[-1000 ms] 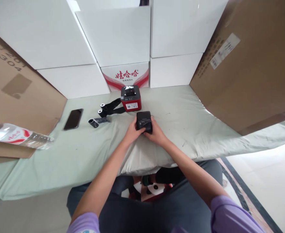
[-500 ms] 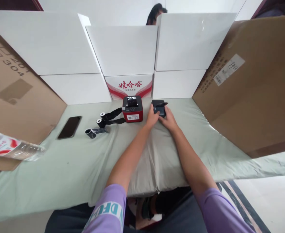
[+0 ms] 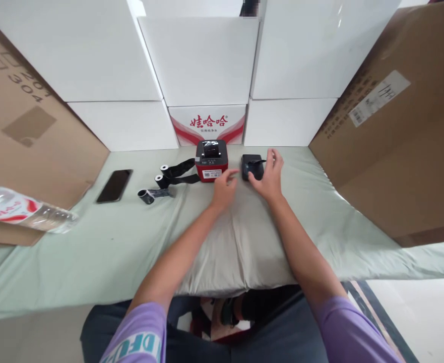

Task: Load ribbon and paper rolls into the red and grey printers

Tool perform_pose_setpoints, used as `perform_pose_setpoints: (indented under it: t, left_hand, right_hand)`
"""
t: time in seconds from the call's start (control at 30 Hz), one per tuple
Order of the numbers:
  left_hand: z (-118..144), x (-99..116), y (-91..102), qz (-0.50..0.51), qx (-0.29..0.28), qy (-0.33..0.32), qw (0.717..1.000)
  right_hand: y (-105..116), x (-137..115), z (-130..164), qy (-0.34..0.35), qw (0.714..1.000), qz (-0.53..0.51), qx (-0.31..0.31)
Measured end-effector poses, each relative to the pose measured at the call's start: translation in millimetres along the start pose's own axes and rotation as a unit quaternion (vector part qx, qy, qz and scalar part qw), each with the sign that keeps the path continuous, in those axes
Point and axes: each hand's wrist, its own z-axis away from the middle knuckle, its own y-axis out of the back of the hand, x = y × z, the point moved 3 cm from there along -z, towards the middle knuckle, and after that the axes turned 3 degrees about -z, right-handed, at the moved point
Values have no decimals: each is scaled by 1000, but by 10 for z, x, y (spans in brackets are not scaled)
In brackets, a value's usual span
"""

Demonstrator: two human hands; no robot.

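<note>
Far left of frame: a bottle (image 3: pixel 21 212) lies on its side at the desk (image 3: pixel 93 252) edge, partly over brown cardboard (image 3: pixel 28 131). Right of it, a phone (image 3: pixel 114 185) lies flat, face up. Next, left of centre: a small roll (image 3: pixel 148 194) and two ribbon spools (image 3: pixel 165 174) joined by black film, the film running up to the red printer (image 3: pixel 211 160).

Centre: the red printer stands upright against the printed box (image 3: pixel 208 123) in the white box wall (image 3: pixel 199 60). The left hand (image 3: pixel 224 189) hovers just below and right of it, fingers loosely curled, grip released, holding nothing.

Right of centre: the black printer (image 3: pixel 252 166) sits on the desk just beside the red one, apart from it. The right hand (image 3: pixel 270 174) is spread, fingers at the black printer's right edge; contact looks light, no clasp, grip released.

Right: a large carton (image 3: pixel 395 141) leans over the desk.

Judgement: the black printer appears set down beside the red one; the ribbon parts lie untouched
</note>
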Motion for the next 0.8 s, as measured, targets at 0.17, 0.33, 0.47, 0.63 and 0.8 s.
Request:
perform_pose_setpoints:
  t: [0.17, 0.33, 0.47, 0.63, 0.8]
  left_hand:
    - [-226, 175, 965, -128, 337, -30, 932]
    - [-654, -30, 1299, -148, 197, 99, 964]
    - [-709, -137, 1282, -177, 66, 112, 976]
    - [-733, -173, 1246, -177, 50, 111, 977]
    - [-698, 204, 1182, -192, 44, 53, 979]
  right_hand:
    - [-489, -424, -96, -13, 994, -91, -58]
    - [-1144, -337, -140, -106, 963, -190, -160]
    - [-1254, -322, -122, -88, 967, -187, -152]
    - [-1217, -356, -75, -79, 976, -148, -141]
    - [-917, -502, -98, -64, 984, -119, -113]
